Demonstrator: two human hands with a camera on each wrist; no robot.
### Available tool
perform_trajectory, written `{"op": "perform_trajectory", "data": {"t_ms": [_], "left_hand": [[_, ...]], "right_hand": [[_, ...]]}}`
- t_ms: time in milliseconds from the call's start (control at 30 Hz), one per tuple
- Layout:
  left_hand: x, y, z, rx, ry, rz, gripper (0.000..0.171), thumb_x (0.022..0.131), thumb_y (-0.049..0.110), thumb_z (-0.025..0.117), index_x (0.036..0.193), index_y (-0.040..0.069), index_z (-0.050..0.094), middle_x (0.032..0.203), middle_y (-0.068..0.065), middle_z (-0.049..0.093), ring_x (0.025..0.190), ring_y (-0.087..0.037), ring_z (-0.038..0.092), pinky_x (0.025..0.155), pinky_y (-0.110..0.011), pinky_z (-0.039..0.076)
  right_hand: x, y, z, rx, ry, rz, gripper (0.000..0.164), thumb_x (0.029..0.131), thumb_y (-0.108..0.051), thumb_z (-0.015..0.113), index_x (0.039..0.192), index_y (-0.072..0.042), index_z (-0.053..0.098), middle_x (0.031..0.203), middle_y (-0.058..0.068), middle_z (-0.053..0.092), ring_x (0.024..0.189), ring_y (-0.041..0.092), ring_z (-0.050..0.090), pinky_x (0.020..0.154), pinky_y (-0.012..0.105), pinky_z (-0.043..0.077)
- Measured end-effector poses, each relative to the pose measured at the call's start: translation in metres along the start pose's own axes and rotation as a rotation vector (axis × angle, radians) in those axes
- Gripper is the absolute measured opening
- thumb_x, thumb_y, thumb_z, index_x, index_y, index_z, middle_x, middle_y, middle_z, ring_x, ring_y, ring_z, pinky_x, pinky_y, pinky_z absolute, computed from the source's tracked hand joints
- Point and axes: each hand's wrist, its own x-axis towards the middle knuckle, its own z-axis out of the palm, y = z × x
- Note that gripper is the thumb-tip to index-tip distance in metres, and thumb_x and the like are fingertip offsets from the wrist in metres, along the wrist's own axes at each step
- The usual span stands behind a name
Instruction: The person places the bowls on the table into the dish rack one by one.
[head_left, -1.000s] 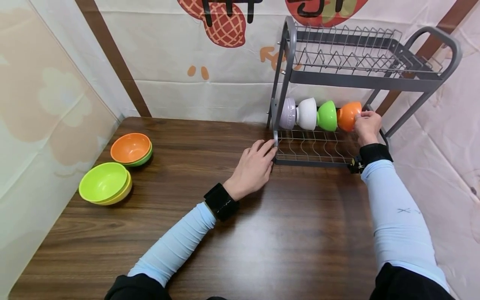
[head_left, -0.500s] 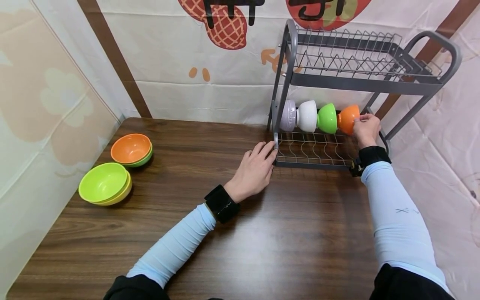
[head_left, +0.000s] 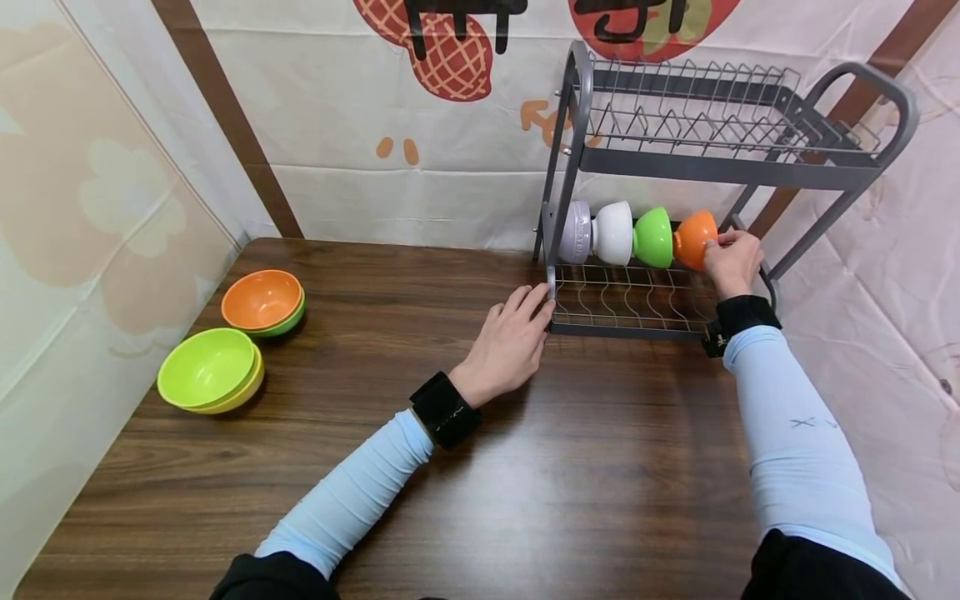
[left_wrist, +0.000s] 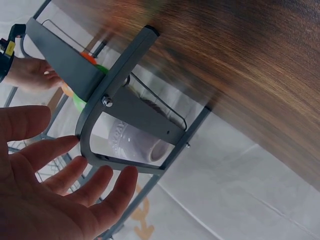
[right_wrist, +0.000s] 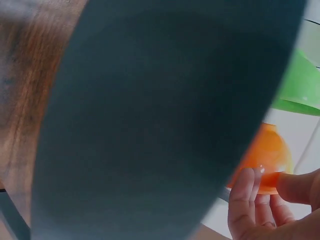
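Note:
On the lower tier of a grey dish rack (head_left: 712, 167), my right hand (head_left: 735, 262) pinches the rim of an orange bowl (head_left: 693, 240) that lies on its side. The right wrist view shows thumb and fingers of that hand at the rim of the orange bowl (right_wrist: 270, 152). Lined up to its left are a green bowl (head_left: 653, 237), a white bowl (head_left: 613, 233) and a pale purple cup-like piece (head_left: 576, 233). My left hand (head_left: 504, 343) has its fingers extended, and the fingertips touch the rack's left front post (left_wrist: 92, 120).
At the left of the brown table (head_left: 360, 483) stand two pairs of nested bowls: an orange bowl (head_left: 262, 298) in a green one, and a lime bowl (head_left: 206, 367) in a yellow one. Fabric walls close in the back and both sides. The rack's upper tier overhangs the lower one.

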Motion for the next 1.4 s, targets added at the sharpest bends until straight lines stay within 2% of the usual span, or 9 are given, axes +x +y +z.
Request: {"op": "perform_trajectory", "data": {"t_ms": [367,500,600,733,833,933,1133,1233,1400], "left_hand": [[0.001,-0.003,-0.004,0.011,-0.042,0.015,0.052,0.106,0.024,0.06,0.155,0.008,0.051,0.169,-0.015,0.027,0.145,-0.033,0.036,0.09,-0.046,0.051],[-0.003,-0.007,-0.009,-0.073,0.009,0.011,0.052,0.106,0.024,0.062,0.155,0.009,0.052,0.167,-0.017,0.032,0.145,-0.033,0.039,0.097,-0.049,0.05],[-0.008,-0.012,-0.013,-0.173,0.096,-0.004,0.047,0.104,0.02,0.066,0.148,0.007,0.059,0.152,-0.016,0.051,0.136,-0.03,0.051,0.101,-0.046,0.05],[-0.02,-0.019,-0.02,-0.257,0.192,-0.031,0.037,0.102,0.013,0.068,0.137,0.003,0.067,0.124,-0.012,0.067,0.113,-0.026,0.064,0.095,-0.038,0.054],[-0.029,-0.023,-0.024,-0.286,0.251,-0.048,0.028,0.101,0.009,0.069,0.128,0.002,0.071,0.111,-0.008,0.069,0.097,-0.021,0.065,0.083,-0.034,0.055],[-0.037,-0.025,-0.026,-0.308,0.301,-0.052,0.019,0.101,0.005,0.069,0.119,0.002,0.074,0.103,-0.006,0.067,0.088,-0.018,0.062,0.076,-0.03,0.053],[-0.053,-0.026,-0.023,-0.334,0.365,-0.057,0.012,0.102,0.003,0.067,0.109,0.002,0.076,0.097,-0.005,0.065,0.086,-0.018,0.061,0.076,-0.03,0.052],[-0.058,-0.027,-0.022,-0.343,0.369,-0.062,0.011,0.101,0.004,0.069,0.108,0.002,0.076,0.097,-0.005,0.064,0.085,-0.017,0.06,0.074,-0.029,0.052],[-0.057,-0.03,-0.025,-0.346,0.38,-0.054,0.011,0.099,0.002,0.071,0.109,0.001,0.076,0.096,-0.007,0.065,0.083,-0.018,0.061,0.072,-0.029,0.052]], "right_hand": [[-0.004,0.005,0.004,-0.008,0.053,-0.085,0.04,0.106,-0.02,0.058,0.139,0.002,0.063,0.135,0.02,0.053,0.122,0.031,0.046,0.105,0.039,0.041],[-0.018,0.001,0.007,0.001,0.136,-0.141,0.044,0.104,-0.015,0.056,0.145,-0.001,0.058,0.139,0.019,0.045,0.126,0.031,0.042,0.106,0.037,0.035],[-0.042,-0.009,0.011,0.056,0.212,-0.227,0.039,0.104,-0.012,0.055,0.141,-0.003,0.061,0.135,0.017,0.051,0.121,0.028,0.048,0.104,0.033,0.038],[-0.09,-0.02,0.015,0.206,0.273,-0.373,0.026,0.102,-0.007,0.062,0.127,0.0,0.069,0.117,0.013,0.065,0.095,0.017,0.06,0.088,0.024,0.044],[-0.127,-0.026,0.019,0.331,0.3,-0.469,0.019,0.1,-0.004,0.066,0.117,0.004,0.072,0.103,0.009,0.068,0.078,0.01,0.06,0.076,0.02,0.046],[-0.159,-0.032,0.025,0.41,0.313,-0.534,0.014,0.099,-0.003,0.07,0.11,0.004,0.074,0.096,0.009,0.067,0.074,0.009,0.058,0.071,0.02,0.044],[-0.227,-0.051,0.032,0.442,0.277,-0.648,0.006,0.096,0.007,0.07,0.1,0.008,0.074,0.09,0.02,0.066,0.073,0.017,0.054,0.067,0.019,0.04],[-0.241,-0.052,0.038,0.423,0.246,-0.704,0.005,0.095,0.01,0.069,0.098,0.01,0.073,0.089,0.022,0.065,0.073,0.02,0.054,0.067,0.019,0.04],[-0.23,-0.043,0.05,0.423,0.222,-0.728,0.004,0.096,0.006,0.071,0.099,0.007,0.075,0.092,0.018,0.067,0.074,0.021,0.056,0.067,0.02,0.041]]}}
